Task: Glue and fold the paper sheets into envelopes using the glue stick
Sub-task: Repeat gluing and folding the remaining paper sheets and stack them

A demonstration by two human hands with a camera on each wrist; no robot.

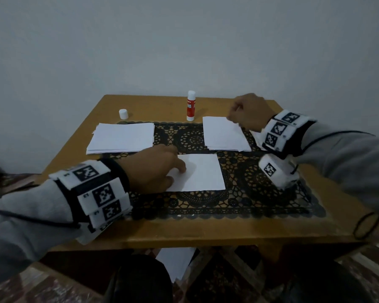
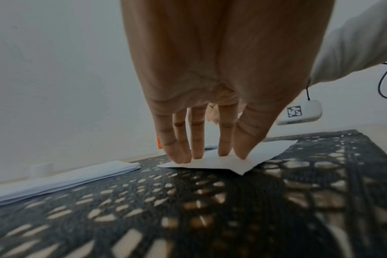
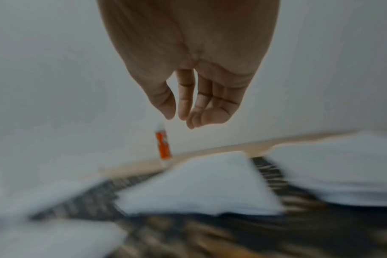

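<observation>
Far left of the table: loose white cap, with a paper stack in front of it on the black lace mat. Centre: left hand, fingers straight and slightly spread, presses the left edge of a single sheet flat on the mat; glue stick stands upright, uncapped, near the far edge. Right: right hand hovers over the far right corner of a second stack, fingers loosely curled, holding nothing; wrist view is blurred.

the glue stick carries white lettering, possibly "glue stick"; too blurred to confirm.
</observation>
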